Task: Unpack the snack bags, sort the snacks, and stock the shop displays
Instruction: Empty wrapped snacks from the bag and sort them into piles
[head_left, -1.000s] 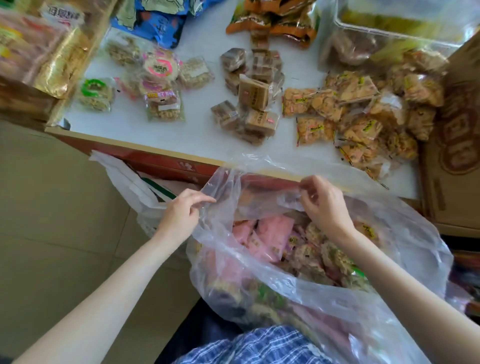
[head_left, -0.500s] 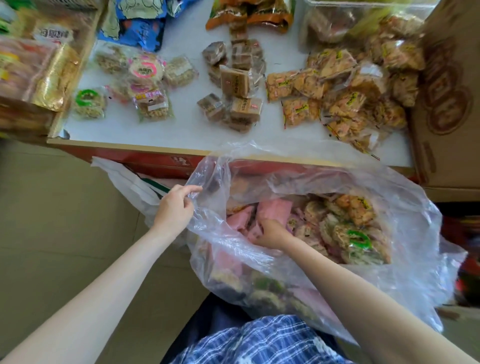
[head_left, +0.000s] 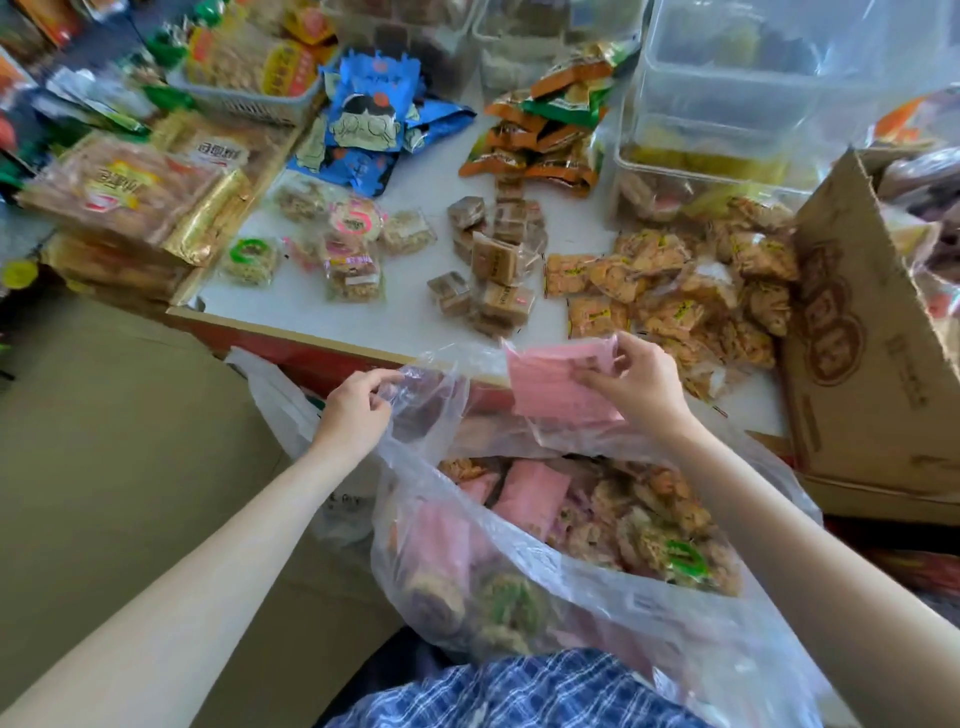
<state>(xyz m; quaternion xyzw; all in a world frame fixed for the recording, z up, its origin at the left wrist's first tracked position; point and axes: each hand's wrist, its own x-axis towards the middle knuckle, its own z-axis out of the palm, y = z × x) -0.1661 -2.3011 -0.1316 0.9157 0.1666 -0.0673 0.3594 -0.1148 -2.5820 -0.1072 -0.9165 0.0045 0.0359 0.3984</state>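
Two hands work at the mouth of a clear plastic bag (head_left: 545, 571) resting on the person's lap. Left hand (head_left: 353, 410) pinches the bag's rim, holding it open. Right hand (head_left: 636, 384) pinches a pink snack packet (head_left: 550, 384), raised above the bag at the near edge of the desk (head_left: 291, 296). Below both hands, inside the bag, lie further pink packets (head_left: 535, 493) and what appear to be round cracker snacks (head_left: 670, 545). Beyond the right hand sit orange-brown snack packs (head_left: 670, 291); beyond the left hand, brown wrapped squares (head_left: 493, 270). Right of the right hand stands a cardboard box (head_left: 862, 364).
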